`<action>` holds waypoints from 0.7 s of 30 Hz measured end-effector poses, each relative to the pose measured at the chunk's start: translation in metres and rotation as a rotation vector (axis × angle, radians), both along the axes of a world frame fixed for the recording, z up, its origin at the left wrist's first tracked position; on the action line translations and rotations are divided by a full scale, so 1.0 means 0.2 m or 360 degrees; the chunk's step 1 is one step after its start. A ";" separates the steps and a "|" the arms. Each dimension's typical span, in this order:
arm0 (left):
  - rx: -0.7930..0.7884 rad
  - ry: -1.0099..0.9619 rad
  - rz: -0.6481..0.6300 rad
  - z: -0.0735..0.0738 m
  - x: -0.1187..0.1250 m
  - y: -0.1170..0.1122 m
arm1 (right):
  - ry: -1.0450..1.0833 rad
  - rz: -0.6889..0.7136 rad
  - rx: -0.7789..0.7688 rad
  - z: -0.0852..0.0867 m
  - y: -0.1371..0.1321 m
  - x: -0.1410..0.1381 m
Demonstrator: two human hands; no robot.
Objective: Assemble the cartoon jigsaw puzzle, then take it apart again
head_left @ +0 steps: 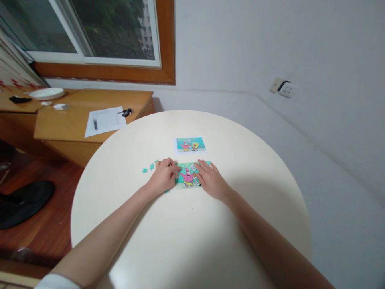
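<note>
Left hand (164,176) curled on the left edge of the puzzle (189,177); can't tell if it pinches a piece. Right hand (211,181) flat, fingers together, on the right edge. Loose pieces (148,168) just left of left hand. Risk: an uneven push probably slides the puzzle on the counter (180,241) and pops joints.

**No writing legible**

The printed sheet (105,120) on the desk (60,126), at ten o'clock, carries lines of print too small to read. The picture card (190,145) at twelve o'clock and the puzzle (192,175) just below it show only cartoon art, with no lettering that can be made out.
</note>
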State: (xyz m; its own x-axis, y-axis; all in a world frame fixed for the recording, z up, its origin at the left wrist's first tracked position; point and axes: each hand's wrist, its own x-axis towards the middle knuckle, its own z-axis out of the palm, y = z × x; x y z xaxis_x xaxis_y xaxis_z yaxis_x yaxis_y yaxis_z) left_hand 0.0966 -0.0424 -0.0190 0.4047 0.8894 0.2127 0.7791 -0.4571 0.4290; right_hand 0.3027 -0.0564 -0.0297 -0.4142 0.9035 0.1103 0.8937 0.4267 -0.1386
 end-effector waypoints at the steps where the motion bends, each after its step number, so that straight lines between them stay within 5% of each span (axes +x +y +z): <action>1: 0.0003 0.0002 -0.0002 0.00 0.00 0.00 | 0.0002 -0.0003 0.0001 0.00 0.00 0.00; 21: 0.0194 0.0160 -0.0185 0.00 0.00 0.00 | -0.0007 -0.0009 0.0002 0.00 0.00 0.00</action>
